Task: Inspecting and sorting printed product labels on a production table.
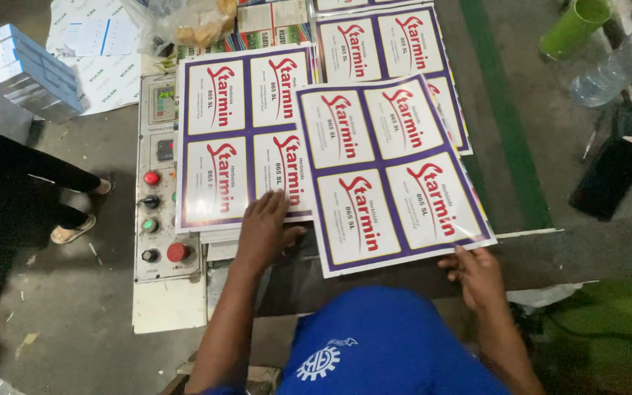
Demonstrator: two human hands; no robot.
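I am watching the glossy printed sheet with four white label panels on purple borders (393,172) being handled at an angle over the bench (594,249), lying skewed across another purple-bordered sheet (239,135) that sits squarely on the stack (222,235) beneath. By my judgement the work is partway: some sheets are already lying stacked, while this tilted one is not yet squared up with them. My right hand (477,274) is pinching the skewed sheet's near right corner, though the fingers are partly tucked under the paper so I cannot be sure of the grip. My left hand (263,227) is lying flat, fingers (276,202) pressed together, on the squared sheet's lower edge, just beside the skewed sheet's left edge.
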